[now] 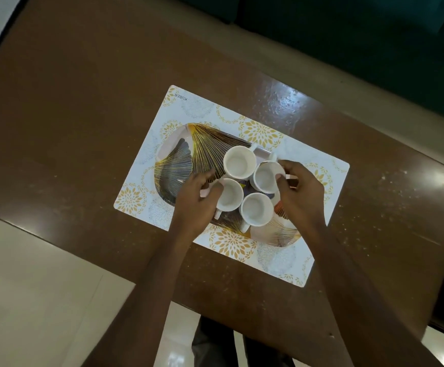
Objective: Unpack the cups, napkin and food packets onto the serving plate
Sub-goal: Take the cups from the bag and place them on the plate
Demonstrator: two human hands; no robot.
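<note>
Several white empty cups stand upright, close together, on the right half of the patterned serving plate (pixel 186 152). The far cup (pixel 239 162) and the near cup (pixel 256 209) are untouched. My left hand (pixel 194 200) grips the left cup (pixel 230 194) at its rim and side. My right hand (pixel 299 193) pinches the rim of the right cup (pixel 267 176) with thumb and fingers. No napkin or food packets are in view.
The plate rests on a white placemat (pixel 189 107) with gold flower prints, laid on a brown table (pixel 70 115). The table's near edge runs behind my forearms, with pale floor (pixel 30 300) at lower left. A dark sofa (pixel 361 35) lies beyond the far edge.
</note>
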